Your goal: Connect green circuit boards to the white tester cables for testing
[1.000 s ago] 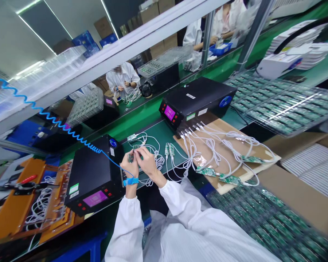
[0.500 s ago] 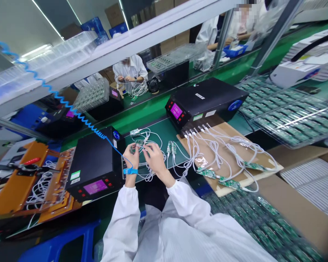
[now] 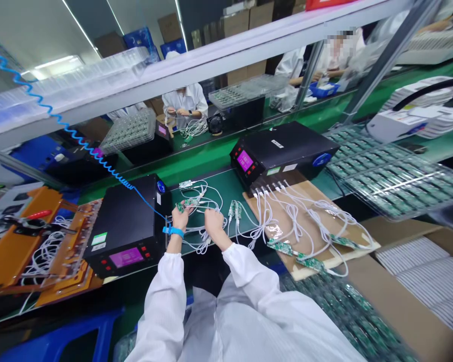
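My left hand [image 3: 180, 219], with a blue wrist strap [image 3: 173, 231] at the wrist, is closed on a small green circuit board [image 3: 180, 206]. Another green board [image 3: 191, 202] with a white cable lies just beyond its fingertips. My right hand [image 3: 214, 221] is closed beside it, over the white cables [image 3: 203, 246]; what its fingers hold is hidden. A cabled board [image 3: 186, 184] rests farther back on the green mat [image 3: 226, 183]. Two upright boards [image 3: 234, 209] are to the right of my right hand.
Black testers stand left [image 3: 128, 216] and right [image 3: 283, 151]. Cabled boards lie on a cardboard sheet [image 3: 309, 196]. Board trays [image 3: 403, 171] are at the right. A coiled blue cord [image 3: 79, 141] hangs across the left; people in white work beyond the shelf.
My right hand has closed and moved slightly apart from the left, toward the cables. My left hand still holds the board. The camera view has shifted a little.
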A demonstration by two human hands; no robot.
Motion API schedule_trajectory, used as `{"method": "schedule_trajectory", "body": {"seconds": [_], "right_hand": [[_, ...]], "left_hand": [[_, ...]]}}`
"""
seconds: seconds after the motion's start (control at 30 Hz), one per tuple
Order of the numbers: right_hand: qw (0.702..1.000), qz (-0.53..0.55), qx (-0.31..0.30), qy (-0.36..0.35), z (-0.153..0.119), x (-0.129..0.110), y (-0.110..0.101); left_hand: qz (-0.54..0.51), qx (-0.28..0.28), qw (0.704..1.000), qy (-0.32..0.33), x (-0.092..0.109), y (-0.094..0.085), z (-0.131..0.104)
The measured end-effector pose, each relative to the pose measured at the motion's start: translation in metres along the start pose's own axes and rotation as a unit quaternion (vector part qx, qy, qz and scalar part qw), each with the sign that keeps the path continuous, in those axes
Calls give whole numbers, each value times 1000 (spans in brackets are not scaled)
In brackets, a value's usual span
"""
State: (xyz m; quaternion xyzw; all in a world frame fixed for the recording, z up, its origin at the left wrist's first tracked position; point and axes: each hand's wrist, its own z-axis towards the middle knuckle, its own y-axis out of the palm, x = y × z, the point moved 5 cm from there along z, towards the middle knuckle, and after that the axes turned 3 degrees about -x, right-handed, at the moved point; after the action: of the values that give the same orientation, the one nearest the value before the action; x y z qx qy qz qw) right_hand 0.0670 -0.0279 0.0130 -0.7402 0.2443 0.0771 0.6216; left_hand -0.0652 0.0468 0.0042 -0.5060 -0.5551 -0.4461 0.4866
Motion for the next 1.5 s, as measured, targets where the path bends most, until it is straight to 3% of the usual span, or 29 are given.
{"method": "schedule_trajectory", "body": {"seconds": [0.27,0.4,0.5,0.57,0.7,0.83,1.07,1.5], "right_hand": [[996,29,11,-84,-22,2,-10],[978,143,45,-143,-33,13,-20],[944,248,83,-201,-36,20,-22],[911,330,109,-224,-37,22,-22],[845,464,150,-218,-42,19,-18],[814,518,174,-197,-50,11,-17],[798,550,184,-166,-55,13,-12],[800,545,195,-160,-57,11,-14]], "left_hand": [[41,-24,998,-37,6,-5,9],[77,-45,994,-54,15,-18,9],[56,-49,997,-31,31,-23,2],[8,-58,998,-6,44,-18,-7],[-126,-112,986,14,67,10,-28],[-240,-152,959,4,82,29,-44],[-390,-155,908,2,90,32,-55],[-399,-158,903,28,87,31,-55]]}}
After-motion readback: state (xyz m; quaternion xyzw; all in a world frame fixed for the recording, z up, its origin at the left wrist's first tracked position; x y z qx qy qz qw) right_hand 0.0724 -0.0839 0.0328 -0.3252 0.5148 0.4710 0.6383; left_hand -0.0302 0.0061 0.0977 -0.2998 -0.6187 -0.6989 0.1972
